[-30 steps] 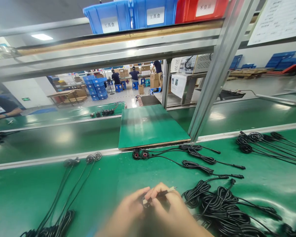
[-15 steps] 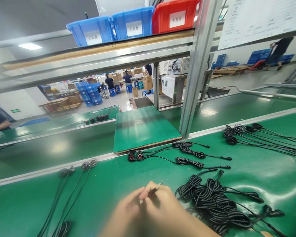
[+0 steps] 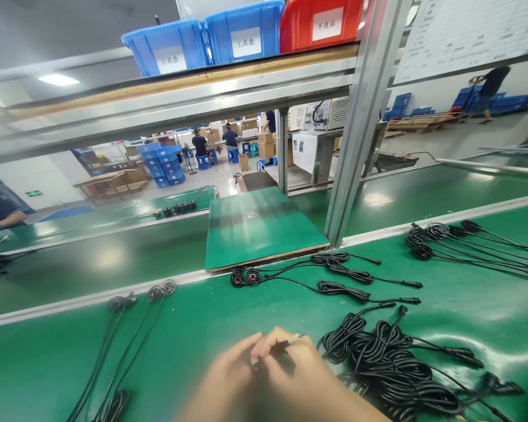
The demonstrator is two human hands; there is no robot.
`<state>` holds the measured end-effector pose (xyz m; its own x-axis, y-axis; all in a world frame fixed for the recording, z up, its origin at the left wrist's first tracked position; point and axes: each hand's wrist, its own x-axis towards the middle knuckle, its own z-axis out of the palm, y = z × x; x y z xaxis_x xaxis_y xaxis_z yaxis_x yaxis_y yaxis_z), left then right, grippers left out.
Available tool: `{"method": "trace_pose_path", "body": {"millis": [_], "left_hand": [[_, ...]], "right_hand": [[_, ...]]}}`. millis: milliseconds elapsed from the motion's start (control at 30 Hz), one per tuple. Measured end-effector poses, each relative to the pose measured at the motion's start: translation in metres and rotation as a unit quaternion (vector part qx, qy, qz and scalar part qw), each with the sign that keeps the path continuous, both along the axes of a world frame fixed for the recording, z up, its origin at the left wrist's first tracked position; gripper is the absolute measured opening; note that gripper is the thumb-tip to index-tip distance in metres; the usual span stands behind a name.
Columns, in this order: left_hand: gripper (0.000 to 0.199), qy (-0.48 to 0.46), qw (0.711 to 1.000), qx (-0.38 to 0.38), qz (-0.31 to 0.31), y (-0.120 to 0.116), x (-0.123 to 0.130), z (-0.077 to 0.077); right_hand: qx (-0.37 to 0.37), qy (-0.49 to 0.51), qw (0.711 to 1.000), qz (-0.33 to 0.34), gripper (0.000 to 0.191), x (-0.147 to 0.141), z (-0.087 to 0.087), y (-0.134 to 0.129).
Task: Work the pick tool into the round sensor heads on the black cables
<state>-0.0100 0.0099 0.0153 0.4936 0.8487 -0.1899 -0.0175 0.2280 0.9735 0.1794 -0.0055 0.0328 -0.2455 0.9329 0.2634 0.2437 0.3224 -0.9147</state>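
Note:
My left hand [image 3: 233,372] and my right hand [image 3: 293,366] meet low in the middle, above the green work surface [image 3: 171,346]. The right fingers are closed round a thin, pale-tipped tool [image 3: 294,339] that slants up to the right. The left fingers are pinched against the right fingertips at a small pale piece [image 3: 254,360], too small and blurred to name. To the right of my right hand lies a heap of coiled black cables [image 3: 391,363]. Beyond the hands, black cables with round ends [image 3: 251,276] lie near the raised green board [image 3: 264,225].
More round-ended cables lie at the left [image 3: 156,291] and right [image 3: 422,240]. A metal post [image 3: 356,129] rises behind the surface. Blue bins [image 3: 246,38] and a red bin [image 3: 321,26] stand on a shelf above. Several people are in the background; a person's arm [image 3: 9,220] shows at far left.
The view has shifted slightly, so most things appear a little further right. Both hands remain together in nearly the same pose. The person in the right background has moved slightly.

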Motion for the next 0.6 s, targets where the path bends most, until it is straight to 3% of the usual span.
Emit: {"method": "trace_pose_path", "body": {"millis": [167,367,600], "left_hand": [[0.064,0.034,0.998,0.049,-0.013,0.002,-0.002,-0.001],[0.055,0.087,0.984,0.142,-0.058,0.002,0.002,0.008],[0.052,0.038,0.993,0.104,-0.044,-0.002,0.003,0.008]], "right_hand": [[0.046,-0.053,0.998,0.002,0.022,0.001,0.002,0.002],[0.071,-0.088,0.994,-0.004,0.022,-0.009,-0.008,0.003],[0.086,-0.095,0.991,-0.042,0.021,-0.011,-0.007,0.0]]}}
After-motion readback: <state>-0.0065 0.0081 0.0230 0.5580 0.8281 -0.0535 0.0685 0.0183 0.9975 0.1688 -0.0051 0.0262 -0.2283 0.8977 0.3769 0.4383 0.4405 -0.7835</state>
